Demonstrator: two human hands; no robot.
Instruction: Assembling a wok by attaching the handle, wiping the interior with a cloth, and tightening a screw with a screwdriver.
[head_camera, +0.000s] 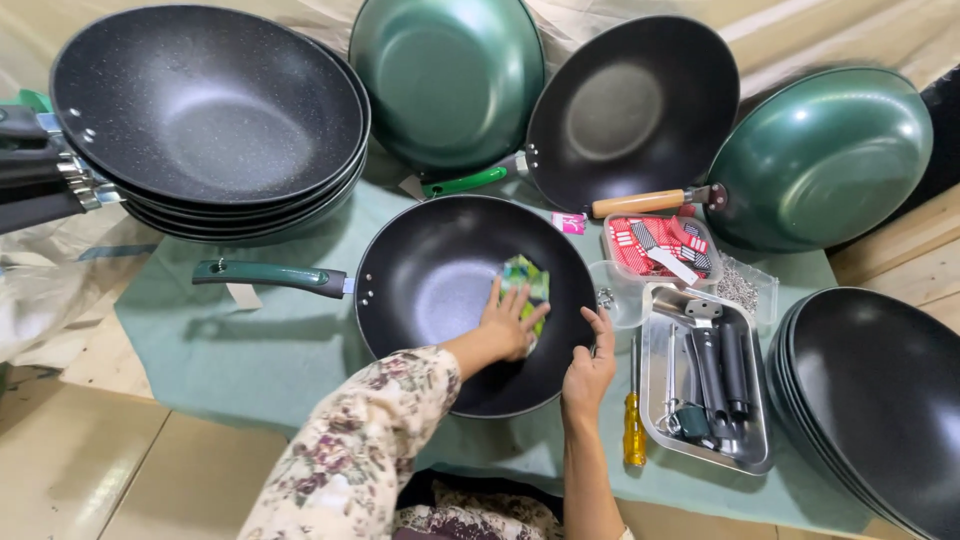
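A black wok (440, 240) with a dark green handle (268, 276) lies on a pale green cloth (250, 340) in front of me. My left hand (510, 322), in a floral sleeve, lies flat inside the wok and presses a green and yellow patterned cloth (526, 278) against its inner wall. My right hand (592, 362) grips the wok's right rim between fingers and thumb.
A stack of black woks (205, 110) sits far left, and another stack (880, 390) at the right edge. Two green woks (445, 75) (825, 155) and a wooden-handled black wok (630, 105) lie behind. A metal tray of handles (705, 385), a yellow screwdriver (634, 425) and a red-labelled box (658, 245) sit to the right.
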